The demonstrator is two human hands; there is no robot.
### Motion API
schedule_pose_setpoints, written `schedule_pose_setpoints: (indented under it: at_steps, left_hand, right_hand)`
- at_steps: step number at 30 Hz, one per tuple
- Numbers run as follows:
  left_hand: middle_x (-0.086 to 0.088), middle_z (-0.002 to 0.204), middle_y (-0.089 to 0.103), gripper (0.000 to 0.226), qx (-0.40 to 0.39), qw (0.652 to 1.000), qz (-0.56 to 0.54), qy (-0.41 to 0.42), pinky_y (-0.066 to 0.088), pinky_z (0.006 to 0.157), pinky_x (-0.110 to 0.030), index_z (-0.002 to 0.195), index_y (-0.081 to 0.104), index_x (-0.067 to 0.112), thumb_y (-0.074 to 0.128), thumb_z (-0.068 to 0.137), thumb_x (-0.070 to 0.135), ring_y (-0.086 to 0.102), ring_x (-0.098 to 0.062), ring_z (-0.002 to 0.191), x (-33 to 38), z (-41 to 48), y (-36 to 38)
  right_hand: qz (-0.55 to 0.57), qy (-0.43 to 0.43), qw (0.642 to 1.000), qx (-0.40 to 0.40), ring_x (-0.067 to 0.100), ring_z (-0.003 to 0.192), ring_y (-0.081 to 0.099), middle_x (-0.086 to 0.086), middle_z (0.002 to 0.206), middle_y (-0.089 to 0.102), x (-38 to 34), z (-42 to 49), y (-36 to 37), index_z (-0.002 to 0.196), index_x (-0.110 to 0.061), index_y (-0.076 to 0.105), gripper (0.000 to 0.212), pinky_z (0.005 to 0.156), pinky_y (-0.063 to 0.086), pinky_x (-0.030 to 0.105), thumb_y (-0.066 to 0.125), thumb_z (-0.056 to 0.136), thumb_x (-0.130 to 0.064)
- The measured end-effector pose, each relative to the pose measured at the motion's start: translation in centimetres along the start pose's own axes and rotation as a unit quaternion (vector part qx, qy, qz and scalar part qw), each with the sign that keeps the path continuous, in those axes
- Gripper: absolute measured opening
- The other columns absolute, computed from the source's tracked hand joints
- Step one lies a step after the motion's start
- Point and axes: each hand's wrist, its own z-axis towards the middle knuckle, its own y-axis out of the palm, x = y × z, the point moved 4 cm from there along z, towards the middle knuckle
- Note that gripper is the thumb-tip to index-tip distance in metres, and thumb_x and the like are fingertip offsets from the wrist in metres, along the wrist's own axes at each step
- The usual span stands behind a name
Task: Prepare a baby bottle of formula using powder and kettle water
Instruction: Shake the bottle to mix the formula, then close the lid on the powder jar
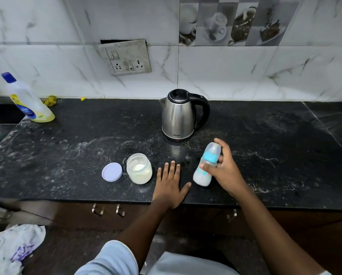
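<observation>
Right now the baby bottle (209,156) is off to the right of the desk's (265,155) middle, nearer the front edge than the back. The right hand (226,171) has it: the grip is wrapped round the body just under the teal collar, thumb across the near side and fingers curled behind. The bottle is tilted. Its long axis runs from the base, low and towards the front edge, up to the clear cap, which points towards the back edge and leans a little to the right. The lower part is full of milky white liquid. I cannot tell whether the base touches the desk or sits just above it.

The left hand (171,182) lies palm down on the desk by the front edge, fingers straight and spread. Its grip is loose and holds nothing. It sits between the bottle and the powder jar (139,168), touching neither.

The jar stands upright and uncapped, with pale powder inside. Its lilac lid (112,172) lies flat just beside it on the left.

Behind these, towards the back edge, stands a steel electric kettle (179,116), lid down, spout to the left and black handle to the right, well apart from the bottle.

At the back left corner stands a detergent bottle (30,102) with a blue cap and yellow liquid in its base.
</observation>
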Motion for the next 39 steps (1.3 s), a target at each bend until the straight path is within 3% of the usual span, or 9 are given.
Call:
schedule_pose_setpoints:
  at_steps: [2, 9, 18, 24, 27, 30, 32, 35, 39]
  left_hand:
    - [-0.007, 0.178, -0.006, 0.089, 0.0, 1.0, -0.004, -0.002, -0.009, 0.131, -0.051, 0.169, 0.004, 0.016, 0.022, 0.103, 0.072, -0.011, -0.027, 0.164, 0.0, 0.0, 0.0]
    - [-0.006, 0.178, -0.006, 0.09, -0.013, 1.0, -0.002, -0.009, -0.007, 0.131, -0.052, 0.169, 0.003, 0.017, 0.017, 0.101, 0.073, -0.013, -0.026, 0.163, 0.0, 0.2, 0.1]
    - [-0.005, 0.178, -0.006, 0.095, -0.022, 0.999, -0.015, -0.021, -0.01, 0.131, -0.05, 0.17, 0.003, 0.018, 0.01, 0.094, 0.076, -0.012, -0.026, 0.164, 0.0, 0.1, -0.1]
    - [-0.009, 0.177, -0.003, 0.083, -0.072, 0.993, -0.089, -0.008, -0.004, 0.13, -0.04, 0.168, 0.013, 0.012, 0.045, 0.106, 0.057, -0.004, -0.029, 0.164, 0.5, 0.0, -2.0]
    - [-0.01, 0.169, 0.037, 0.05, 0.022, 0.968, -0.247, 0.049, 0.025, 0.128, -0.028, 0.15, 0.056, 0.008, 0.058, 0.105, 0.031, 0.036, -0.021, 0.156, 1.1, -2.3, -5.1]
    - [-0.006, 0.137, 0.071, 0.028, 0.281, 0.914, -0.288, 0.053, 0.051, 0.109, -0.027, 0.12, 0.076, 0.009, 0.06, 0.103, 0.025, 0.064, -0.011, 0.129, -0.2, -5.3, -10.4]
    - [-0.001, 0.125, 0.076, 0.027, 0.387, 0.873, -0.296, -0.018, 0.05, 0.105, -0.021, 0.117, 0.075, 0.011, 0.06, 0.103, 0.028, 0.068, -0.009, 0.119, -2.5, -6.8, -14.2]
    - [0.002, 0.125, 0.074, 0.033, 0.411, 0.84, -0.275, -0.222, 0.041, 0.105, -0.032, 0.125, 0.071, 0.017, 0.057, 0.102, 0.036, 0.062, -0.014, 0.119, -8.5, -8.4, -17.0]
    - [-0.006, 0.151, 0.056, 0.055, 0.194, 0.896, -0.145, -0.372, 0.033, 0.112, -0.053, 0.143, 0.057, 0.019, 0.06, 0.099, 0.053, 0.045, -0.035, 0.139, -16.5, -7.8, -14.8]
  right_hand:
    - [-0.073, -0.047, 0.996, 0.024, 0.011, 0.119, 0.065, -0.011, 0.137, 0.059, 0.6, 0.9, 0.1, 0.155, -0.045, 0.029, 0.099, 0.1, 0.053, 0.032, 0.086, 0.082, -0.009]
    - [-0.155, -0.109, 0.981, 0.051, 0.002, 0.126, 0.052, -0.013, 0.142, 0.051, 2.7, 2.4, 0.3, 0.157, -0.036, 0.031, 0.089, 0.107, 0.042, 0.025, 0.082, 0.088, -0.014]
    - [-0.186, -0.108, 0.975, 0.053, 0.013, 0.141, 0.047, -0.002, 0.159, 0.046, 5.8, 2.8, 0.5, 0.161, -0.025, 0.03, 0.088, 0.115, 0.04, 0.032, 0.08, 0.089, -0.013]
    - [-0.137, -0.072, 0.984, 0.084, 0.016, 0.136, 0.05, -0.003, 0.146, 0.054, 7.6, 1.7, -0.1, 0.162, -0.031, 0.022, 0.105, 0.113, 0.037, 0.035, 0.087, 0.082, -0.022]
    - [-0.2, -0.141, 0.946, 0.213, 0.037, 0.131, 0.05, 0.016, 0.14, 0.057, 6.8, -0.8, -1.0, 0.156, -0.015, 0.034, 0.079, 0.111, 0.036, 0.047, 0.065, 0.09, -0.045]
    - [-0.208, -0.214, 0.924, 0.238, 0.045, 0.13, 0.049, 0.024, 0.139, 0.055, 5.0, -3.3, -0.5, 0.148, -0.007, 0.038, 0.068, 0.109, 0.034, 0.059, 0.057, 0.092, -0.041]
    - [-0.215, -0.268, 0.915, 0.21, 0.048, 0.127, 0.051, 0.029, 0.137, 0.055, 4.1, -4.2, 0.4, 0.143, -0.002, 0.039, 0.065, 0.108, 0.033, 0.057, 0.06, 0.091, -0.036]
    - [-0.216, -0.328, 0.907, 0.154, 0.048, 0.122, 0.053, 0.031, 0.134, 0.055, 3.0, -4.9, 3.1, 0.139, 0.0, 0.041, 0.061, 0.105, 0.036, 0.056, 0.063, 0.09, -0.029]
    - [-0.157, -0.324, 0.929, 0.086, 0.038, 0.122, 0.056, 0.021, 0.134, 0.059, 1.9, -5.7, 7.4, 0.143, -0.009, 0.043, 0.058, 0.101, 0.045, 0.064, 0.062, 0.092, -0.029]
